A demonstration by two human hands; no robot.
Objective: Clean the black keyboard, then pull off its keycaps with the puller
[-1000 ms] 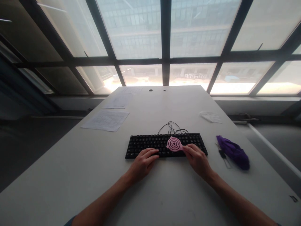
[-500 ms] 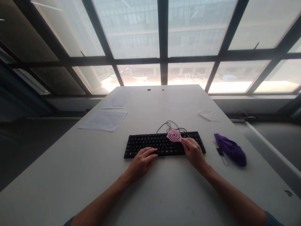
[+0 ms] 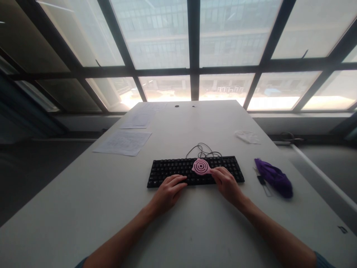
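Note:
A black keyboard (image 3: 173, 170) lies across the white table (image 3: 83, 208), its cable (image 3: 203, 150) coiled behind it. My right hand (image 3: 227, 185) pinches a round pink brush with ring-shaped ridges (image 3: 201, 166) and holds it flat on the keys right of the middle. My left hand (image 3: 167, 193) rests on the keyboard's front edge left of the middle, fingers loosely curled on the keys, holding nothing.
A purple cloth bundle (image 3: 273, 178) with a small black clip (image 3: 261, 180) lies right of the keyboard. Printed paper sheets (image 3: 123, 142) sit at the far left, a crumpled white wrapper (image 3: 247, 136) at the far right. Large windows rise beyond the table's far edge.
My right hand has slid the pink brush leftward and toward me across the keys, after first moving it up to the keyboard's far edge. My left hand has stayed put.

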